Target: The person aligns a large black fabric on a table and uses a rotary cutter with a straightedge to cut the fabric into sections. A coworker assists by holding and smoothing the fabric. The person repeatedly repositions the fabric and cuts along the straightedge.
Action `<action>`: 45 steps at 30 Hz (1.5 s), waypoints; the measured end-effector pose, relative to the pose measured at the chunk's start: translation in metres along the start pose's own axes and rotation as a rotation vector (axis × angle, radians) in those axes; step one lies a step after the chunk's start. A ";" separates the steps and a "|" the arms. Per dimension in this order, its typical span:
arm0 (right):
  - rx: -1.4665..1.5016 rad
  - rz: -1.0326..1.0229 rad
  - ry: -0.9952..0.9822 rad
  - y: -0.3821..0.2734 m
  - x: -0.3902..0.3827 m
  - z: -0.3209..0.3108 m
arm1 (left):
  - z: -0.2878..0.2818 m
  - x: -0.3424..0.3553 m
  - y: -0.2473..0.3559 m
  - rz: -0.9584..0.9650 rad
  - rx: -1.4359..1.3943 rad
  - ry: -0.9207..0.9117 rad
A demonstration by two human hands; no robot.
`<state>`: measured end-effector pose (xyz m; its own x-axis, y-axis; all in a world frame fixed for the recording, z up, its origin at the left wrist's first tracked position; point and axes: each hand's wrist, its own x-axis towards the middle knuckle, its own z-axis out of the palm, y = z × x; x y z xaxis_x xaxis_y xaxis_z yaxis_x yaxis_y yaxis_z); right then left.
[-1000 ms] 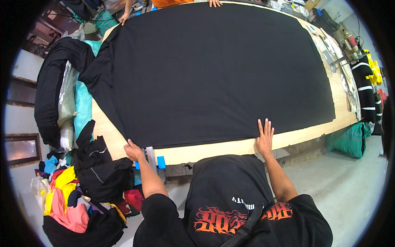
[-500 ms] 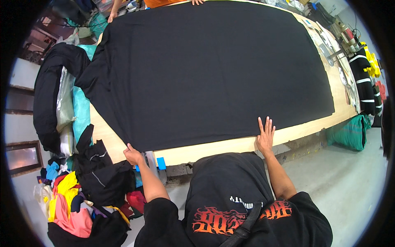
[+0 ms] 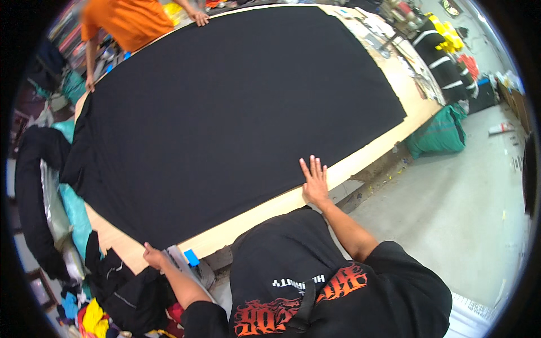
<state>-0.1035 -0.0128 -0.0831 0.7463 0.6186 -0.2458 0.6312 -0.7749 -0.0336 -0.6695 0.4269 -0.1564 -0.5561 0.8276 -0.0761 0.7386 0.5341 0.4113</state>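
A large sheet of black fabric lies spread across a pale wooden table. At its near left corner, my left hand is closed on the fabric's edge, thumb uppermost. My right hand rests flat along the near edge with fingers spread, fingertips on the cloth and palm by the table's rim. Across the table, a person in an orange top has one hand on the far edge and the other hand at the far left corner. Wrinkles gather in the cloth's left end.
A black roll and plastic-wrapped bundles stand off the left end. Coloured garments are heaped at lower left. A green sack sits on the floor by the right end. Papers and tools lie along the table's right end.
My view has swung to the right, so the table appears tilted and more of the floor and the orange-clad person shows. Both my hands keep their places on the fabric's near edge.
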 end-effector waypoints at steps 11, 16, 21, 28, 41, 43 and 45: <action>0.149 0.067 0.098 0.002 -0.009 0.002 | -0.001 -0.009 -0.012 0.190 -0.084 -0.050; 0.216 0.087 0.158 0.001 -0.009 0.005 | -0.007 -0.026 -0.005 0.156 -0.099 0.022; 0.246 0.100 0.170 0.010 -0.017 0.003 | -0.011 -0.025 0.002 0.101 0.030 0.079; 0.250 0.150 0.129 0.027 -0.030 0.006 | -0.005 -0.032 0.003 0.163 -0.080 0.130; 0.311 0.146 0.405 0.003 0.128 -0.036 | 0.023 -0.333 0.147 0.941 -0.334 -0.220; 0.269 0.050 0.437 0.005 0.142 -0.035 | 0.035 -0.376 0.181 1.059 -0.317 -0.280; 0.277 0.069 0.309 0.018 0.138 -0.030 | 0.051 -0.407 0.201 1.091 -0.233 -0.311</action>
<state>0.0167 0.0625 -0.0885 0.8399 0.5410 0.0440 0.5281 -0.7958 -0.2964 -0.2751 0.2065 -0.0894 0.4754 0.8530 0.2153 0.6620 -0.5080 0.5511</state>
